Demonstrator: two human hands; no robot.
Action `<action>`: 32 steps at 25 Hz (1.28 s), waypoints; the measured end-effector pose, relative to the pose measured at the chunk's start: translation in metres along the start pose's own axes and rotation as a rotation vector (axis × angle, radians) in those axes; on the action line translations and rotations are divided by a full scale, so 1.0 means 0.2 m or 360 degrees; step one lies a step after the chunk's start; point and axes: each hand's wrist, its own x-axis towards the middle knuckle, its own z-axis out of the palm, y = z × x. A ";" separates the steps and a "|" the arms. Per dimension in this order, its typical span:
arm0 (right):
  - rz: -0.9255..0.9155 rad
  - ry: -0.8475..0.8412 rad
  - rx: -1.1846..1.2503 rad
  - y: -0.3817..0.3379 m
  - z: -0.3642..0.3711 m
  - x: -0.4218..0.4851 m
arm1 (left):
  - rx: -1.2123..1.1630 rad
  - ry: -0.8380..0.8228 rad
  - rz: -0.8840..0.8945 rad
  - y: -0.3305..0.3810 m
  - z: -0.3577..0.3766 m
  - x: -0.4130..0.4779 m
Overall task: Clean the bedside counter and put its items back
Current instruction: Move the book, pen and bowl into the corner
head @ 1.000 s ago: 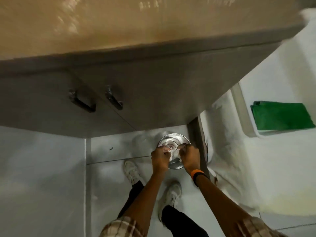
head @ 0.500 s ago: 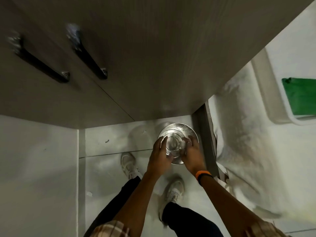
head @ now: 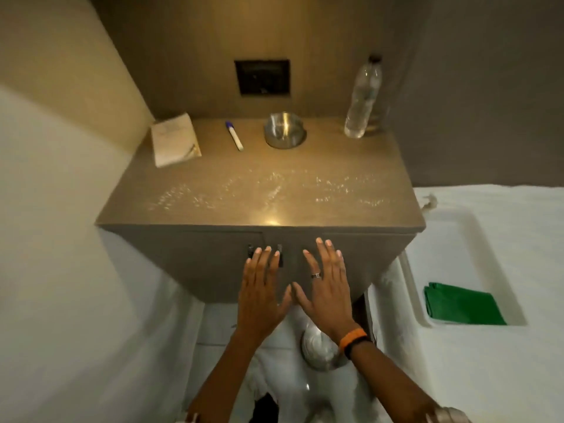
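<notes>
The bedside counter (head: 262,193) has a brown top with a folded white paper (head: 174,139) at the back left, a white marker with a blue cap (head: 234,135), a steel bowl (head: 284,129) in the middle and a clear water bottle (head: 363,102) at the back right. My left hand (head: 259,288) and my right hand (head: 326,285) are both empty, fingers spread, held flat in front of the cabinet doors. A steel plate with a glass on it (head: 319,348) rests on the floor below my right wrist.
A white bed (head: 488,361) lies to the right with a folded green cloth (head: 460,303) on it. A dark wall socket (head: 262,77) sits above the counter. Two door handles (head: 280,254) are behind my left fingertips. A white wall stands on the left.
Both hands let go of the steel plate and glass, which stay on the floor, and rose up in front of the cabinet. My view lifted from the floor to the counter top.
</notes>
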 end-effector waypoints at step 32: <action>-0.0015 -0.0356 0.0485 -1.45 0.52 2.09 | 0.0367 -0.0121 -0.0339 -1.77 -0.80 1.36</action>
